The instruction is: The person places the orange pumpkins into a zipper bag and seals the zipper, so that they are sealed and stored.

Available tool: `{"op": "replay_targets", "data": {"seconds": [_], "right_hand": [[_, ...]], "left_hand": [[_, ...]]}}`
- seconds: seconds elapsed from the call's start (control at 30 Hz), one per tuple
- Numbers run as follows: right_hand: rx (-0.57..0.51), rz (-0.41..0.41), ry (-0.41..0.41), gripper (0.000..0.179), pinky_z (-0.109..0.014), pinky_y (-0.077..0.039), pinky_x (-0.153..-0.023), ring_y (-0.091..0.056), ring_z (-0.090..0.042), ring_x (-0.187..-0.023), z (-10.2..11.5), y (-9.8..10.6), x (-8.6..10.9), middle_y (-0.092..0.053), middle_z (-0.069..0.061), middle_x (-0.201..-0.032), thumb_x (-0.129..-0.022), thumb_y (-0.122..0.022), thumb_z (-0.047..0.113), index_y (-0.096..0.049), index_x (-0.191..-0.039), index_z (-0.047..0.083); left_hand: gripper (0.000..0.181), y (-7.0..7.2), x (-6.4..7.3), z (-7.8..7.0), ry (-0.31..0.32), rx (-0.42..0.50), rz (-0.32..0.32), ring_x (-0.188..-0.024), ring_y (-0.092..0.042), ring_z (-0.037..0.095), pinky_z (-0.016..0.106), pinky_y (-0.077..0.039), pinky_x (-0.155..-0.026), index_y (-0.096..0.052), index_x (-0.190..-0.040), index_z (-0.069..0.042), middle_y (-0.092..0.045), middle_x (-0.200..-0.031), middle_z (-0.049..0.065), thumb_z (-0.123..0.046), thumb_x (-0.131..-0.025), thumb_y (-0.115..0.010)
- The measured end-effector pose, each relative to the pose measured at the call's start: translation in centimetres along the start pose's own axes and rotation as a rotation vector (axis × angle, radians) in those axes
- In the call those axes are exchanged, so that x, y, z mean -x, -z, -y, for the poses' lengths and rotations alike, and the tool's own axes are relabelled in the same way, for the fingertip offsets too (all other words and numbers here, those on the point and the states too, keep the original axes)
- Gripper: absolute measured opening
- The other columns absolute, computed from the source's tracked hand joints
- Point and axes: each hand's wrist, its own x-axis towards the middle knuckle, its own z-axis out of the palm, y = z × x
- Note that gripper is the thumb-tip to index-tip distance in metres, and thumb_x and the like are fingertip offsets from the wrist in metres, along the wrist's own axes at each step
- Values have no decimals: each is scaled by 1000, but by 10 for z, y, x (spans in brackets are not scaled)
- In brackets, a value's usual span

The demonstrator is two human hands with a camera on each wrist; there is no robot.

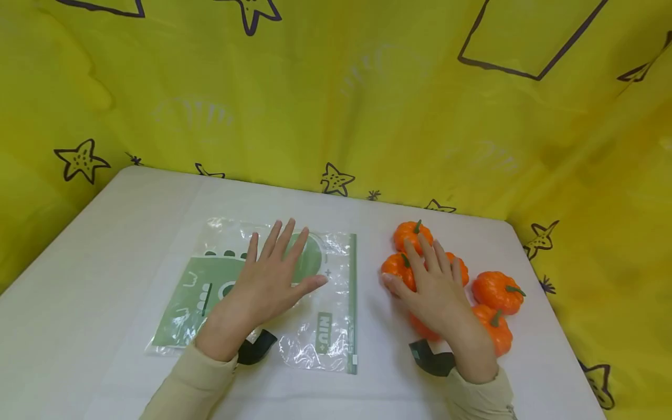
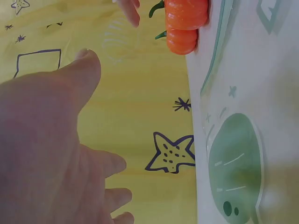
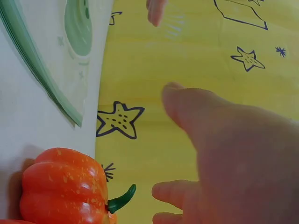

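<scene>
My left hand [image 1: 268,286] hovers over a clear plastic zip bag [image 1: 338,303] printed with a green design, its fingers spread and straight. In the left wrist view the green print [image 2: 236,168] of the bag lies beside that hand. Over a group of small orange pumpkins [image 1: 499,291] with green stems is my right hand [image 1: 438,294], fingers extended and nothing held. It covers part of the pumpkins in the head view. One pumpkin [image 3: 65,186] shows close below the right hand in the right wrist view. The bag lies flat, its green zip strip [image 1: 353,303] facing the pumpkins.
A white table [image 1: 79,280] carries the bag and the pumpkins. Behind it and at its sides hangs a yellow cloth [image 1: 294,105] with dark star and box drawings. Dark bands [image 1: 433,359] show at both wrists, below light sleeves [image 1: 194,379].
</scene>
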Motion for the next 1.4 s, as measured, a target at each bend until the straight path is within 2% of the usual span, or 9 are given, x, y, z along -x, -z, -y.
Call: {"op": "replay_targets", "data": {"seconds": [0.13,0.27,0.37,0.5,0.7,0.83,1.0,1.2,1.4], "right_hand": [[-11,-12,13,91,-69,-7,-116,-8,-47,-150,-1,0,-2,-13,-20,-164,-92,-52,64,-20,-158,10],[-17,-13,7,81,-68,-22,-114,-24,-48,-144,0,0,-4,-26,-23,-159,-93,-62,49,-32,-153,3],[-21,13,-22,73,-66,-32,-110,-35,-48,-139,3,0,-5,-33,-24,-155,-93,-65,42,-39,-148,2],[-30,48,-46,67,-65,-37,-106,-42,-47,-133,5,-1,-9,-39,-23,-150,-92,-69,35,-44,-145,2],[-58,70,-66,68,-63,-40,-105,-42,-47,-130,5,-2,-13,-41,-27,-147,-88,-75,24,-43,-143,0],[-66,45,-21,65,-62,-41,-105,-44,-47,-127,3,-4,-13,-44,-27,-144,-87,-76,19,-45,-140,-2],[-57,9,15,60,-60,-44,-103,-46,-45,-125,5,-7,-13,-48,-25,-141,-85,-77,15,-49,-136,-1],[-38,14,34,63,-59,-44,-104,-41,-43,-130,13,-13,-13,-49,-20,-141,-84,-79,23,-51,-136,1],[-36,8,33,63,-58,-44,-104,-40,-40,-130,8,-14,-11,-50,-18,-139,-84,-79,23,-51,-136,1]], "left_hand": [[93,1,-1,-5,-10,0,-1,-155,-1,35,62,-4,-121,-16,-159,-14,-7,-167,13,-70,-91,-46],[94,-2,-1,-12,-23,-14,5,-154,-10,38,60,-14,-121,-20,-158,-9,-16,-165,16,-68,-91,-49],[93,-7,0,-17,-39,-30,25,-152,-18,40,59,-21,-120,-23,-157,-6,-22,-163,18,-67,-92,-49],[91,-20,0,-25,-57,-45,46,-149,-25,41,57,-26,-119,-27,-155,-4,-29,-160,19,-66,-92,-51],[90,-39,-2,-40,-56,-64,94,-147,-31,40,58,-31,-115,-30,-153,-3,-33,-158,19,-65,-92,-51],[90,-49,1,-48,-23,-83,104,-146,-32,40,65,-33,-110,-35,-151,-4,-36,-156,20,-69,-90,-51],[93,-58,6,-54,-11,-119,83,-144,-34,43,72,-33,-105,-41,-147,-2,-39,-154,22,-72,-88,-51],[100,-71,11,-60,-1,-243,54,-143,-33,46,75,-32,-102,-43,-146,-2,-37,-154,26,-80,-83,-48],[101,-79,6,-68,13,-286,45,-142,-34,47,77,-32,-100,-45,-145,-2,-37,-153,27,-80,-82,-50]]}}
